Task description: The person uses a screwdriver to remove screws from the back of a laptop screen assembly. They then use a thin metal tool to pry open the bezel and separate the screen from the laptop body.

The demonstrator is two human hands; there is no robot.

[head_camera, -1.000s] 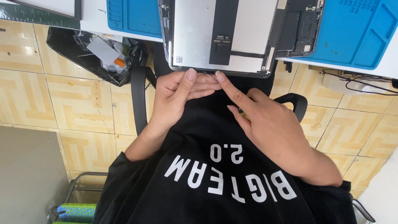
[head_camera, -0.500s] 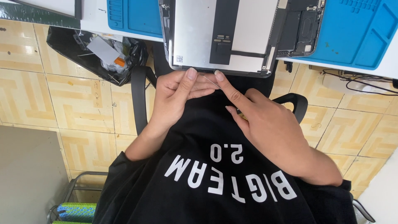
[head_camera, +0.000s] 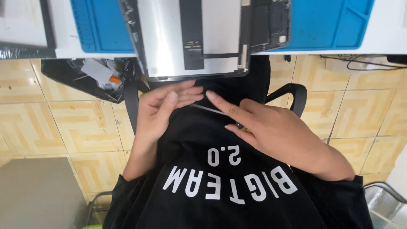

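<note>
Both my hands are held against my black shirt, just below the table edge. My left hand has its fingers together, its fingertips on one end of a thin pale strip. The strip runs slanting to my right hand, passing under its outstretched index finger. A small dark and yellow bit shows under my right fingers; I cannot tell what it is. Above the hands, an opened tablet overhangs the table edge, silver inside up, with black boards and a flat cable.
Blue work mats lie on the white table either side of the tablet. A black bag with scraps hangs at the left. A chair armrest and a grey box stand over the tiled floor.
My hands have drawn slightly apart, and the pale strip now shows stretched between them. My right index finger has moved right, away from the left fingertips.
</note>
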